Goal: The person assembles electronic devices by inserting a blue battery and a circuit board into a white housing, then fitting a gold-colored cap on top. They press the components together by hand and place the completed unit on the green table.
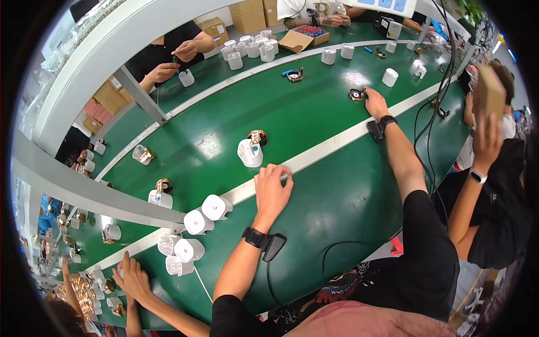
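My left hand (273,191) lies on the pale rail (320,154) at the near edge of the green belt. Its fingers are loosely bent over the rail, the thumb stands apart, and nothing shows in it. Just beyond sits a white plastic holder (250,153) with a gold-coloured watch (257,137) at its back edge. Farther right, my right hand (375,104) reaches across the rail. Its thumb and fingertips close on the edge of a dark round watch (356,95) lying on the belt. Each of my wrists wears a black strap with a small box.
Several white cups (215,207) stand left of my left hand. A grey post (140,199) crosses there. Black cables (435,121) hang at the right. Co-workers sit across the belt and on both sides; one at right lifts a cardboard box (489,92). More watches and holders (293,75) dot the belt.
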Demonstrator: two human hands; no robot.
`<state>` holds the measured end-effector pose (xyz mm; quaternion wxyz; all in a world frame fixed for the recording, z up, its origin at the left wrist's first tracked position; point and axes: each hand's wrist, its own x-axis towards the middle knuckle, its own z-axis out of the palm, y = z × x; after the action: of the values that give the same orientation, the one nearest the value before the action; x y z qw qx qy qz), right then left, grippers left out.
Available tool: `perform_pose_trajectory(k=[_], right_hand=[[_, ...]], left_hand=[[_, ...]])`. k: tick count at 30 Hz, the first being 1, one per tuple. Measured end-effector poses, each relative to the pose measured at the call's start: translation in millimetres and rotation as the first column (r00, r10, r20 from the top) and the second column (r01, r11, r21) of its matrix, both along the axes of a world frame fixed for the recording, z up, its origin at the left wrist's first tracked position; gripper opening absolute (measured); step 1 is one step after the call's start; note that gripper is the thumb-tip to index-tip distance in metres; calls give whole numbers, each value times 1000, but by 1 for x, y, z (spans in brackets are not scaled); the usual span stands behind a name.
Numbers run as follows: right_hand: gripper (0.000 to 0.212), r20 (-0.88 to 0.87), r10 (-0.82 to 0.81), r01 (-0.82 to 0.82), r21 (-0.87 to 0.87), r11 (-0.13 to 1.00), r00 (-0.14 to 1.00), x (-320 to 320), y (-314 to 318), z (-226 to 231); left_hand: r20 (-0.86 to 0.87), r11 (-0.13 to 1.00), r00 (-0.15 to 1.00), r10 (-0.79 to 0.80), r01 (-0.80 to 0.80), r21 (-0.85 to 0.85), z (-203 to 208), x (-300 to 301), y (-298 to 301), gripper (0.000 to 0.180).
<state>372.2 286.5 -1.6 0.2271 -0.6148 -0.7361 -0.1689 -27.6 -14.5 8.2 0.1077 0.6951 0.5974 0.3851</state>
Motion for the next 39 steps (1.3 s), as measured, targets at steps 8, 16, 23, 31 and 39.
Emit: perform_pose_trajectory(k=[8,16,23,31,39], right_hand=[[30,-89,-221,214,-81,973,971,-67,-36,10],[19,-840,-7,-319,-214,923,542,-143,-66,4],[18,-819,290,-549,-36,835,495,-215,-130,13],[22,-965,101,-815,-146,561,243,-250,-175,31],[20,-961,-246,-903,9,429,-126,-253,-185,16]], left_hand=[[-12,1000,1000,7,-7,-9,7,-3,1,12],[-19,1000,1000,-8,8,-2,7,-12,9,12],[-49,998,998,-41,43,38,8,-17,10,12],[124,999,992,35,-32,-33,16,-16,16,19],[-58,1000,998,-27,27,1,9,-18,13,20]])
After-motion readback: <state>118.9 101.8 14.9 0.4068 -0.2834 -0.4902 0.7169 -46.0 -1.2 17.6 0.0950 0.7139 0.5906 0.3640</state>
